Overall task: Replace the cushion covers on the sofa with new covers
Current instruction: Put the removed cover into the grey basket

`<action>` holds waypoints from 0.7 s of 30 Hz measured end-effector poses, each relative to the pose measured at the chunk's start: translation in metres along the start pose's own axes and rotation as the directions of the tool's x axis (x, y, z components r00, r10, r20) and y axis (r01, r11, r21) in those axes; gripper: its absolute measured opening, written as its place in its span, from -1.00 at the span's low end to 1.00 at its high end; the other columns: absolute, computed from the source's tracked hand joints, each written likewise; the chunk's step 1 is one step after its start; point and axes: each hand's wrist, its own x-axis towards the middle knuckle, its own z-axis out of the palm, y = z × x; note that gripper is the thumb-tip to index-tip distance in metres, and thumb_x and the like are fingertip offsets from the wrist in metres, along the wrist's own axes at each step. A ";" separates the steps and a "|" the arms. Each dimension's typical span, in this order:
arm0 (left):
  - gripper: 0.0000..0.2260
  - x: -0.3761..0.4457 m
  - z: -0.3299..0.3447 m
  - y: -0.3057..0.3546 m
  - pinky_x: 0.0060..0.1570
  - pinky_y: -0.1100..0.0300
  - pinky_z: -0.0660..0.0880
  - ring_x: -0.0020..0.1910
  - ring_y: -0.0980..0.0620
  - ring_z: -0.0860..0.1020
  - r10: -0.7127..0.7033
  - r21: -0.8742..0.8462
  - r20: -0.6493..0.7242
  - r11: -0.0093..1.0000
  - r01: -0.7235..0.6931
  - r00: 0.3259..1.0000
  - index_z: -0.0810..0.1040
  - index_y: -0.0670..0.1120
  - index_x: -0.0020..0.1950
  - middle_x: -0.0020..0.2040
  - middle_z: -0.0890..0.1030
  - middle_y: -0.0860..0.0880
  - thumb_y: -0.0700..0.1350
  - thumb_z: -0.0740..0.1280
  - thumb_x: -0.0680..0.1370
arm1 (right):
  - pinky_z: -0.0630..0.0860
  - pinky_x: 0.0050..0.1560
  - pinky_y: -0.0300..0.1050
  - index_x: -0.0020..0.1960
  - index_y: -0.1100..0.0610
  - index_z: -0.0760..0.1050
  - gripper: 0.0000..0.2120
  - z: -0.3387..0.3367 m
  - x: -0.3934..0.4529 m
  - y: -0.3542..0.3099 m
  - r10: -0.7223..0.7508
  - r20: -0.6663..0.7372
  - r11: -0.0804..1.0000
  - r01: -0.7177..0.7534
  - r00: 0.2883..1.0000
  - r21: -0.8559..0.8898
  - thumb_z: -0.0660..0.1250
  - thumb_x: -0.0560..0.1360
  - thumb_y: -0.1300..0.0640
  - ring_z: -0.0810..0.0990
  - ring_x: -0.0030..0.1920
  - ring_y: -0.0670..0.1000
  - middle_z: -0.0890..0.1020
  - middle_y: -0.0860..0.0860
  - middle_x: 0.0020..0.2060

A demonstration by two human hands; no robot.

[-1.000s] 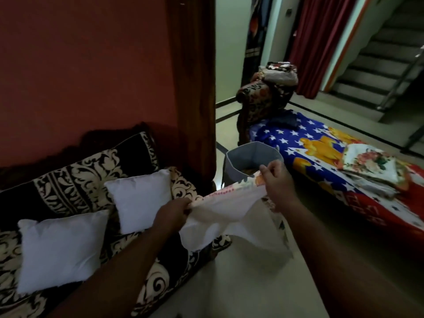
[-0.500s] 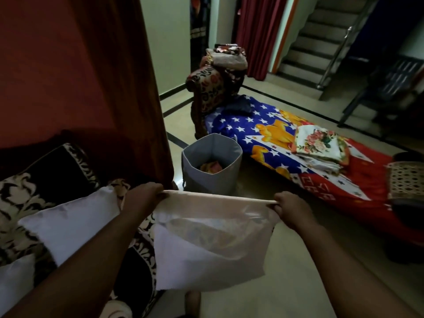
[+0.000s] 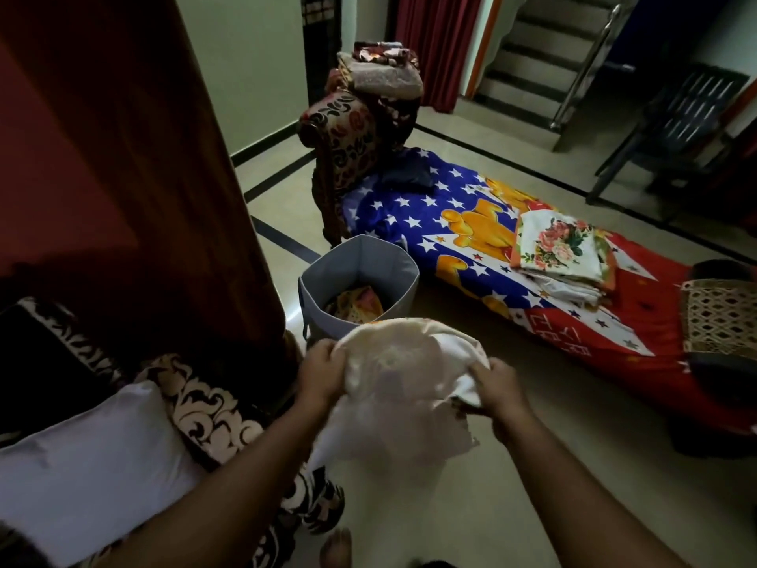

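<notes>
A cream cushion cover [image 3: 401,375], turned inside out, is bunched between both hands just in front of a grey fabric basket [image 3: 327,280]. My left hand [image 3: 321,377] grips its left edge and my right hand [image 3: 497,389] grips its right edge. Another patterned cover lies inside the basket. A bare white cushion [image 3: 86,469] rests on the black-and-cream patterned sofa [image 3: 205,407] at the lower left. A stack of folded floral covers [image 3: 553,248] lies on the star-printed mattress [image 3: 409,211] to the right.
A dark red curtain [image 3: 172,178] hangs beside the sofa's end. A patterned armchair [image 3: 348,141] with folded cloth on top stands behind the basket. A woven basket [image 3: 721,317] sits at the right edge; a dark chair [image 3: 672,129] and stairs [image 3: 545,47] lie beyond. My bare foot [image 3: 336,547] is on the tiled floor.
The cover, stretched flat between my hands before, is now gathered into a bunch with my hands closer together, nearer the basket. The view has turned right, away from the sofa.
</notes>
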 end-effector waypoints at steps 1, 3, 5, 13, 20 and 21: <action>-0.85 -0.004 0.018 0.005 -0.18 -0.05 0.61 -0.13 -0.15 0.64 0.002 -0.024 0.042 1.000 -0.001 0.999 0.58 -0.01 -0.07 -0.14 0.65 -0.07 0.02 0.27 0.59 | 0.65 -0.25 0.36 -0.08 0.03 0.58 -0.89 0.013 0.004 0.000 -0.022 0.037 1.000 0.022 0.999 -0.001 0.35 0.50 0.00 0.70 -0.13 0.24 0.68 0.16 -0.12; -0.84 -0.014 0.051 0.014 -0.20 -0.15 0.66 -0.15 -0.07 0.67 0.016 -0.088 0.152 0.996 -0.003 0.988 0.59 0.03 -0.01 -0.13 0.67 -0.02 0.07 0.27 0.61 | 0.67 -0.18 0.28 -0.06 0.01 0.58 -0.87 0.038 0.008 -0.006 -0.098 0.135 0.994 0.104 0.986 -0.037 0.37 0.51 -0.04 0.72 -0.14 0.16 0.71 0.08 -0.15; -0.77 -0.014 0.076 0.020 -0.09 -0.04 0.65 -0.10 0.05 0.67 0.081 -0.060 0.198 0.996 -0.071 0.977 0.61 0.05 0.08 -0.09 0.69 0.05 0.13 0.26 0.59 | 0.68 -0.13 0.11 0.02 0.02 0.60 -0.88 0.056 0.012 -0.016 -0.148 0.239 0.987 0.160 0.960 -0.033 0.34 0.59 0.00 0.71 -0.11 0.10 0.72 0.04 -0.13; -0.51 0.048 0.111 0.070 0.06 0.18 0.64 0.08 0.19 0.65 0.136 0.035 0.309 0.987 -0.154 0.941 0.56 0.09 0.33 0.10 0.70 0.11 0.16 0.53 0.45 | 0.65 0.01 -0.02 0.15 0.23 0.64 -0.62 0.028 0.090 -0.065 -0.135 0.563 0.965 -0.020 0.815 0.260 0.09 0.72 0.08 0.71 0.06 0.18 0.73 0.18 0.00; -0.79 0.124 0.121 0.119 -0.02 -0.03 0.63 -0.06 0.12 0.65 0.210 0.375 0.176 0.889 -0.263 0.962 0.68 0.10 0.12 -0.05 0.70 0.12 -0.14 0.43 0.52 | 0.55 0.09 -0.05 0.23 -0.19 0.49 -0.72 -0.015 0.210 -0.081 -0.588 0.373 0.642 0.694 0.718 -0.324 0.37 0.54 -0.17 0.48 0.16 -0.10 0.50 -0.15 0.15; -0.78 0.133 0.121 0.126 0.01 -0.02 0.64 -0.04 0.13 0.65 0.210 0.366 0.184 0.892 -0.265 0.960 0.68 0.10 0.13 -0.03 0.70 0.13 -0.16 0.44 0.53 | 0.46 0.20 -0.03 0.31 -0.21 0.44 -0.62 -0.021 0.225 -0.085 -0.596 0.435 0.512 0.737 0.675 -0.442 0.37 0.52 -0.21 0.40 0.25 -0.07 0.42 -0.13 0.23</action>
